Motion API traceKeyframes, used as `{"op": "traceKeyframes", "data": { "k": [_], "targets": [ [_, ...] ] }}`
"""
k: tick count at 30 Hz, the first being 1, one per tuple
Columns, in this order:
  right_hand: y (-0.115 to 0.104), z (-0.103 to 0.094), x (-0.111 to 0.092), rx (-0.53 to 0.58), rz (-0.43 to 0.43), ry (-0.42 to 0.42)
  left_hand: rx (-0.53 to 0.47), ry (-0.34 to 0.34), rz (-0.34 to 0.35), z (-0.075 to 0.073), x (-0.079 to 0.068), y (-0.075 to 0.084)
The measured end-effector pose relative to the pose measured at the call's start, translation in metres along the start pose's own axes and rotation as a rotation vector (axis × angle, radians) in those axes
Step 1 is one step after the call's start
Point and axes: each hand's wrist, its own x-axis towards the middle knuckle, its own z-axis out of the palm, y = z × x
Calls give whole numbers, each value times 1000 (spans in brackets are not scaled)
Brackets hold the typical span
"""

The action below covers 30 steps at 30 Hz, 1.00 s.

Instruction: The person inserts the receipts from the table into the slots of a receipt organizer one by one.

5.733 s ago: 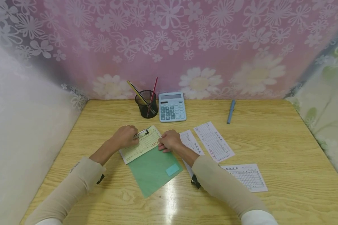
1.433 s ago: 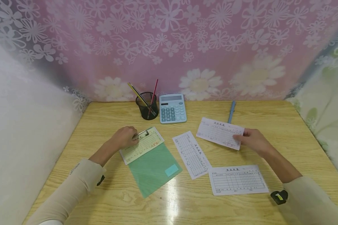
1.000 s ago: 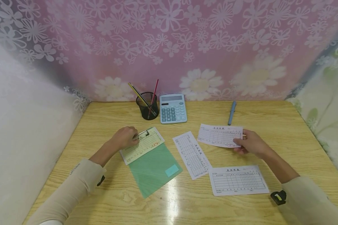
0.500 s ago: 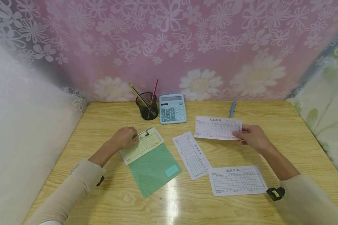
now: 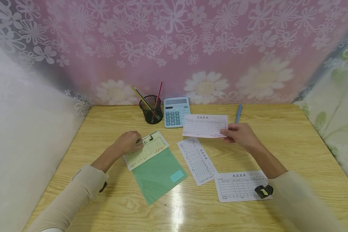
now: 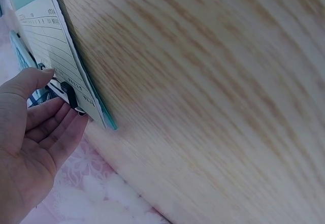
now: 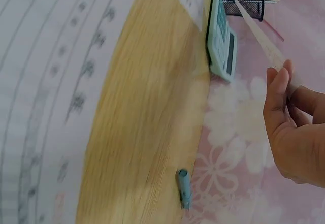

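In the head view my left hand (image 5: 128,141) holds the clip (image 5: 146,138) of a green clipboard (image 5: 158,177). A yellow printed receipt slip (image 5: 147,150), with white paper edges under it, lies beneath the clip. The left wrist view shows the thumb at the clip lever (image 6: 68,93) and the fingers curled behind the board's edge. My right hand (image 5: 242,135) pinches the right end of a white receipt slip (image 5: 204,126), raised above the table and overlapping the calculator's corner. In the right wrist view this slip appears nearly edge-on, gripped between thumb and fingers.
Two more white receipt slips lie on the table, one slanted (image 5: 196,161) right of the clipboard, one (image 5: 239,187) under the right forearm. Behind stand a black mesh pencil cup (image 5: 152,112) and a blue calculator (image 5: 171,117). A blue pen (image 5: 238,113) lies at the back right.
Earlier my right hand was at the clipboard; it then picked up a white slip. Over the last second it has moved left and farther back with the slip. The left hand stays at the clip.
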Motion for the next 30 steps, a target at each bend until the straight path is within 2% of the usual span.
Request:
{"op": "traceKeyframes", "data": {
  "k": [8, 13, 16, 23, 30],
  "targets": [
    [-17, 38, 17, -11, -49, -69, 1, 12, 21, -1, 2, 1],
    [-23, 67, 27, -13, -54, -137, -3, 2, 6, 1, 3, 0],
    [-25, 85, 33, -35, -32, -166, -7, -7, -10, 1, 3, -1],
    [-30, 121, 42, -108, 104, -216, -40, -12, -36, 0, 1, -2],
    [-32, 145, 49, -124, 160, -229, -60, -9, -46, 1, 3, -3]
  ]
}}
